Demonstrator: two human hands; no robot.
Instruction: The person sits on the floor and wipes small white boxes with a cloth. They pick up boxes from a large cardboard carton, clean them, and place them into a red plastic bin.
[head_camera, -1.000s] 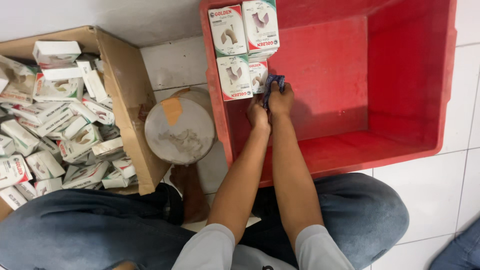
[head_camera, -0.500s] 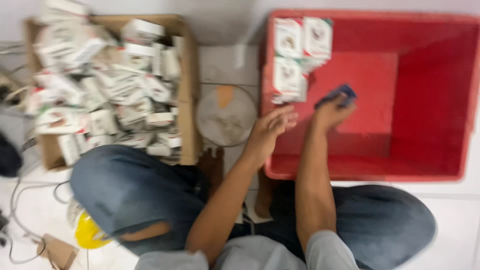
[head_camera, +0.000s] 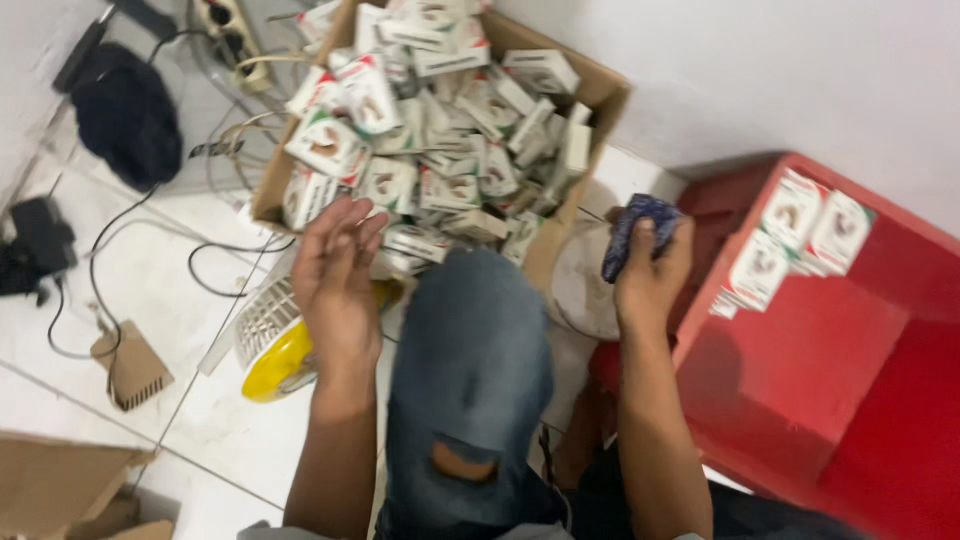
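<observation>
Ripped blue jeans (head_camera: 470, 370), bare forearms.

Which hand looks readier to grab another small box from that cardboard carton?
Probably the left hand: it is open, empty and right at the cardboard carton of small boxes. The right hand holds a dark blue object.

White-green small boxes (head_camera: 440, 120) heaped in carton (head_camera: 600, 95) — three (head_camera: 795, 235) in red bin (head_camera: 800, 370).
</observation>
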